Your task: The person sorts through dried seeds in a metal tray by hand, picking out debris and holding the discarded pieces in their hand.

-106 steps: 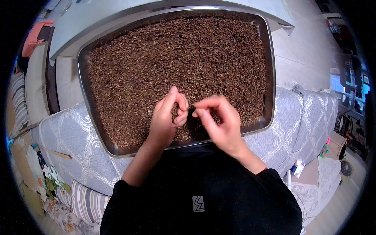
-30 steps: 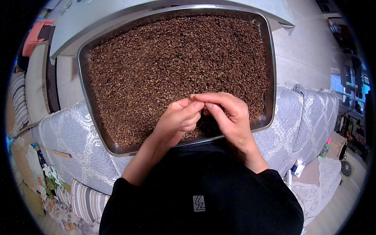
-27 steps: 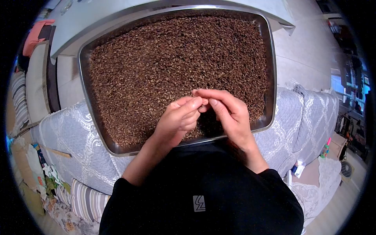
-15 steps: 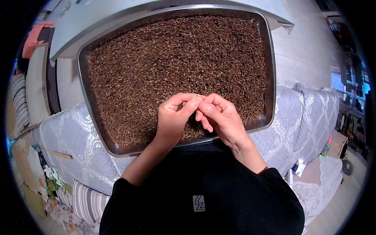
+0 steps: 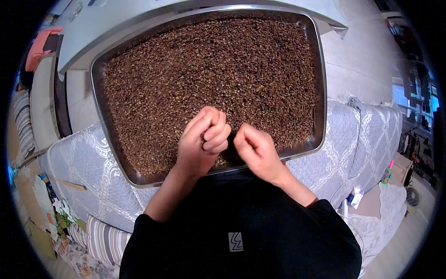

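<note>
A large metal tray (image 5: 323, 93) spans the upper middle of the view. Small brown, flaky pieces (image 5: 204, 69), like dried seeds or husks, fill it in an even layer. Above the tray's near part, my left hand (image 5: 204, 135) is curled into a loose fist, the fingers folded toward the palm. My right hand (image 5: 258, 151) is closed just beside it, thumb against the bent index finger, with a small gap between the hands. Whatever either hand holds, if anything, is hidden by the fingers.
A grey-white patterned cover (image 5: 83, 162) lies under the tray's near side and extends left and right. A white table edge (image 5: 116, 32) runs along the far side. A striped cushion (image 5: 107, 239) is at lower left, and a fan (image 5: 412, 198) stands at far right.
My hands, fingertips together before, have come apart. The left has turned and curled into a fist; the right has drawn its fingers in and shifted slightly down.
</note>
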`<state>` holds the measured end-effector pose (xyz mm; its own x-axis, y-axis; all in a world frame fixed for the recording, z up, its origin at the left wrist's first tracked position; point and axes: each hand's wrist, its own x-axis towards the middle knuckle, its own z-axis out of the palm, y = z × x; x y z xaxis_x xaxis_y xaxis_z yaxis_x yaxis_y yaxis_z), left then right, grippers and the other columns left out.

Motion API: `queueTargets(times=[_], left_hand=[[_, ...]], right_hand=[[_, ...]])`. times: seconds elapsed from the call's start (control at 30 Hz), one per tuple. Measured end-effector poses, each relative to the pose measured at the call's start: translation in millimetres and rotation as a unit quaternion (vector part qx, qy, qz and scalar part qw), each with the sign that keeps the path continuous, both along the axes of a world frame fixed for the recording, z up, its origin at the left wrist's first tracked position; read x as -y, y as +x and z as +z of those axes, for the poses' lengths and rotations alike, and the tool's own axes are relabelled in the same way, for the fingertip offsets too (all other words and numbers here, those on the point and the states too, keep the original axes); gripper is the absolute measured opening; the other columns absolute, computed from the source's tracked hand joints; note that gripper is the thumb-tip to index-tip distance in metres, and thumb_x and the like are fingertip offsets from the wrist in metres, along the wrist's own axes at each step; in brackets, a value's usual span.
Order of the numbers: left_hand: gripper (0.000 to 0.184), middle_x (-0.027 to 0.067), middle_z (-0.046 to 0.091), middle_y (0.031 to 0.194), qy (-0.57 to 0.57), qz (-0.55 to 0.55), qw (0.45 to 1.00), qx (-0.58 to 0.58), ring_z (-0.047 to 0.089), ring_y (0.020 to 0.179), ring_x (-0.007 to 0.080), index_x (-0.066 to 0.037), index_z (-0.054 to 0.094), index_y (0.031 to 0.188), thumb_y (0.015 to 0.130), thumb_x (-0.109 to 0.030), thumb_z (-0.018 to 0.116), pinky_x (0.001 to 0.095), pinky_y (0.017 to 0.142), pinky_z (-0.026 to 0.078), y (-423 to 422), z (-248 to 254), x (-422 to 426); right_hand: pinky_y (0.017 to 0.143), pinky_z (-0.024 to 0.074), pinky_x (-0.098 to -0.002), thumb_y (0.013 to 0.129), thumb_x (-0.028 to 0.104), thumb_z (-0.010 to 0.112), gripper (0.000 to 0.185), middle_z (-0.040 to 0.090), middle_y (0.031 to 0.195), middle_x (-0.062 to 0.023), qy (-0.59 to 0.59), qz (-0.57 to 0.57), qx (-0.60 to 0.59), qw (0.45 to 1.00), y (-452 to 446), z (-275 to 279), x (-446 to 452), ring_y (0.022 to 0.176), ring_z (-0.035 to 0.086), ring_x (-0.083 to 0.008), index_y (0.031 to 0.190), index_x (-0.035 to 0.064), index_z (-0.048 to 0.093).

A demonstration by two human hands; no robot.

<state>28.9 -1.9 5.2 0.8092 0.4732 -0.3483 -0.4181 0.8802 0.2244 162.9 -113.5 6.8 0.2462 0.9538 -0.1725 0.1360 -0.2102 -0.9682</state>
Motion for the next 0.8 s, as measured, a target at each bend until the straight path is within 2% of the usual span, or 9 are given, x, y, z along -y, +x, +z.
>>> queueTargets(times=[0.07,0.17,0.3,0.37,0.47,0.57,0.63,0.77,0.8], left_hand=[[0.017,-0.0042,0.043,0.073,-0.014,-0.001,0.999,0.046,0.032,0.053,0.0022,-0.005,0.054,0.103,0.108,-0.017,0.044,0.017,0.046,0.024,-3.3,-0.8,-3.3],[0.02,-0.0053,0.041,0.07,0.037,-0.004,0.999,-0.016,0.031,0.053,0.0019,-0.003,0.058,0.106,0.107,-0.018,0.045,0.0168,0.046,0.024,-5.3,-2.6,-2.3],[0.022,-0.0067,0.043,0.068,0.05,-0.014,0.998,-0.04,0.031,0.053,0.0012,-0.002,0.064,0.11,0.106,-0.018,0.05,0.0179,0.046,0.024,-4.7,-11.5,1.4],[0.021,-0.0068,0.049,0.068,0.067,-0.028,0.996,-0.044,0.033,0.054,0.0002,-0.002,0.067,0.11,0.104,-0.017,0.054,0.0177,0.047,0.025,-4.1,-14.7,4.2],[0.018,0.0011,0.057,0.077,0.199,-0.061,0.944,-0.256,0.038,0.053,0.0016,0.002,0.064,0.099,0.103,-0.013,0.054,0.0186,0.046,0.027,3.0,-0.9,11.2],[0.014,-0.0009,0.066,0.083,0.242,-0.048,0.934,-0.258,0.042,0.058,-0.0004,-0.001,0.071,0.099,0.097,-0.013,0.063,0.0163,0.05,0.028,-2.0,-4.8,9.6],[0.013,0.0012,0.064,0.08,0.218,-0.052,0.95,-0.217,0.044,0.057,0.0016,-0.001,0.066,0.098,0.099,-0.012,0.06,0.017,0.049,0.029,-3.4,-8.5,9.7],[0.013,0.0006,0.053,0.074,0.101,-0.05,0.99,-0.079,0.04,0.054,0.0035,-0.003,0.057,0.094,0.102,-0.013,0.052,0.0176,0.047,0.028,-7.1,-12.5,8.4],[0.015,0.0005,0.05,0.073,0.065,-0.041,0.996,-0.033,0.038,0.053,0.0039,-0.004,0.054,0.093,0.103,-0.013,0.049,0.0177,0.047,0.028,-6.8,-11.8,7.4]], right_hand=[[0.052,0.0445,-0.0371,0.091,0.012,0.067,0.016,0.058,0.068,-0.0098,0.023,0.035,0.167,0.985,-1.0,3.5,-0.8,0.057,0.058,-0.0252,0.08,0.0043,0.057],[0.053,0.0451,-0.0354,0.089,0.016,0.072,0.016,0.058,0.068,-0.0085,0.012,-0.007,0.162,0.987,-0.2,5.9,-1.6,0.057,0.058,-0.0233,0.085,0.0053,0.061],[0.058,0.0435,-0.0247,0.089,0.014,0.076,0.016,0.058,0.074,0.0011,0.007,-0.087,-0.005,0.996,2.5,8.5,-4.1,0.064,0.052,-0.0074,0.095,0.0036,0.066],[0.06,0.0418,-0.0217,0.091,0.013,0.073,0.014,0.058,0.076,0.0038,0.001,-0.096,-0.111,0.989,0.1,11.0,-8.5,0.067,0.05,-0.0042,0.097,0.0029,0.066],[0.061,0.0399,-0.0184,0.094,0.012,0.07,0.011,0.059,0.078,0.0052,-0.039,-0.097,-0.179,0.978,-2.9,8.8,-8.9,0.069,0.049,-0.0017,0.099,0.0026,0.066],[0.06,0.0386,-0.0167,0.097,0.013,0.067,0.011,0.063,0.08,0.0044,-0.049,-0.093,-0.251,0.962,-5.6,12.3,-8.9,0.07,0.051,-0.0003,0.1,0.0027,0.066],[0.059,0.0386,-0.0169,0.098,0.014,0.066,0.011,0.064,0.081,0.0044,-0.059,-0.083,-0.254,0.962,-5.6,12.5,-7.0,0.07,0.051,0.0001,0.1,0.0028,0.066],[0.057,0.0401,-0.0203,0.093,0.009,0.07,0.008,0.06,0.078,0.0,0.036,-0.051,-0.027,0.998,-1.5,3.4,-1.2,0.065,0.052,-0.0046,0.094,0.0019,0.068],[0.057,0.0433,-0.0239,0.088,0.006,0.071,0.006,0.06,0.077,-0.0043,0.027,-0.045,0.018,0.998,2.9,5.4,-1.2,0.064,0.056,-0.0093,0.09,0.0015,0.068]])
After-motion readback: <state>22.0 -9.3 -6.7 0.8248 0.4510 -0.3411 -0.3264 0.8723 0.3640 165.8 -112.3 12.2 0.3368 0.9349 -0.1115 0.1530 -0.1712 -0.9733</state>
